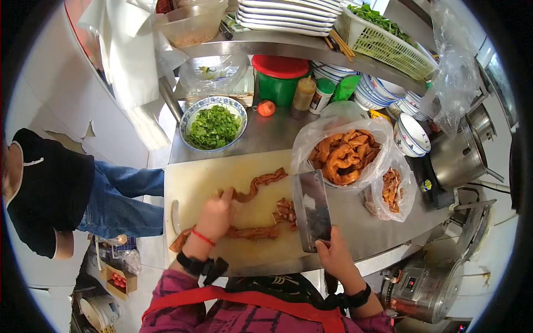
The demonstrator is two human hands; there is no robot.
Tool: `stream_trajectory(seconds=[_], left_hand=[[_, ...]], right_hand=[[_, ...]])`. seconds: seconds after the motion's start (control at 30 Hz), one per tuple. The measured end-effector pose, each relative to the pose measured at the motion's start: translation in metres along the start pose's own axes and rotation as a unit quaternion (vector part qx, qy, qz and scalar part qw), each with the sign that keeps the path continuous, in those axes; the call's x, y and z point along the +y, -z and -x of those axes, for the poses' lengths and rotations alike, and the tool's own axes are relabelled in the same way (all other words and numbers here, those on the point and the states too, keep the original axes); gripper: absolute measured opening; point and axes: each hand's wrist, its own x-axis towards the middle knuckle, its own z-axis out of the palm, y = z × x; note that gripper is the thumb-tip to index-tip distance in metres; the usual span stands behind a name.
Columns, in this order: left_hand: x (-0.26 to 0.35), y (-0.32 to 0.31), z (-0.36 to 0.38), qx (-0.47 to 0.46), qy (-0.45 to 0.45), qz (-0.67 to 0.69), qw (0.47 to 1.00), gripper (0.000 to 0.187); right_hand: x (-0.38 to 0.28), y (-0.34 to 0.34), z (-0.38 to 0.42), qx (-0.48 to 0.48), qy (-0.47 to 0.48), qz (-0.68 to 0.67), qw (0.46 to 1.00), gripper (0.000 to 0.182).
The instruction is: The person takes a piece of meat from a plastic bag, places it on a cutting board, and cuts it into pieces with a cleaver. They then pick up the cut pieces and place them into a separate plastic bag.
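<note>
My right hand (338, 256) is closed around the handle of a cleaver (314, 211), its broad blade tilted over the right side of the cutting board (191, 186). My left hand (215, 215), with a red cord at the wrist, has its fingers closed on the near end of a long brown strip of cooked meat (256, 183). Another meat strip (252, 232) lies on the board beneath my left forearm, partly hidden. Cut meat pieces (285, 212) are piled just left of the blade.
Behind the board stand a bowl of chopped greens (214, 126), a green tub with a red lid (276, 77) and bottles. To the right are a bag of brown meat (347, 155), a smaller bag (391, 191) and a pot (458, 158). A person (50, 191) stands at left.
</note>
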Motion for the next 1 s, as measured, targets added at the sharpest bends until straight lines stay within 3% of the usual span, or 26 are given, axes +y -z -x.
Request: stream_trajectory(seconds=[0.1, 0.27, 0.33, 0.4, 0.53, 0.63, 0.7, 0.73, 0.83, 0.9, 0.93, 1.0], left_hand=[[-0.01, 0.029, -0.048, 0.05, -0.096, -0.051, 0.993, 0.037], [-0.025, 0.015, -0.052, 0.138, -0.135, -0.135, 0.972, 0.038], [-0.03, -0.011, -0.022, -0.005, -0.157, 0.007, 0.987, 0.039], [-0.016, -0.007, 0.008, -0.1, -0.198, -0.009, 0.975, 0.042], [-0.016, -0.007, 0.045, -0.083, -0.187, 0.025, 0.979, 0.037], [-0.028, -0.026, 0.065, -0.064, -0.187, 0.006, 0.98, 0.03], [-0.023, -0.039, 0.074, 0.023, -0.168, -0.01, 0.985, 0.023], [-0.019, -0.045, 0.078, 0.023, -0.168, -0.01, 0.985, 0.023], [-0.002, -0.063, 0.085, 0.032, -0.098, 0.032, 0.994, 0.021], [0.01, -0.07, 0.086, -0.084, 0.015, 0.026, 0.996, 0.025], [0.012, -0.069, 0.086, -0.083, 0.021, 0.021, 0.996, 0.025], [0.014, -0.056, 0.081, 0.051, -0.057, 0.07, 0.995, 0.033]], right_hand=[[0.0, 0.0, 0.003, -0.004, 0.017, 0.041, 0.999, 0.029], [-0.005, 0.001, 0.007, -0.028, -0.004, 0.085, 0.996, 0.031], [-0.005, 0.001, 0.008, -0.083, 0.012, 0.138, 0.987, 0.03], [-0.006, -0.001, 0.011, -0.114, 0.016, 0.168, 0.979, 0.028], [-0.006, -0.008, 0.012, -0.17, 0.026, 0.187, 0.967, 0.023], [-0.014, -0.013, 0.01, -0.155, 0.014, 0.17, 0.973, 0.022], [-0.021, -0.016, 0.006, -0.158, 0.026, 0.166, 0.973, 0.023], [-0.024, -0.018, 0.005, -0.16, 0.038, 0.164, 0.973, 0.025], [-0.036, -0.032, 0.0, -0.158, 0.055, 0.13, 0.977, 0.026], [-0.047, -0.043, -0.005, -0.164, 0.043, 0.123, 0.978, 0.027], [-0.052, -0.048, -0.006, -0.167, 0.024, 0.118, 0.979, 0.028], [-0.061, -0.053, -0.007, -0.174, 0.019, 0.112, 0.978, 0.028]])
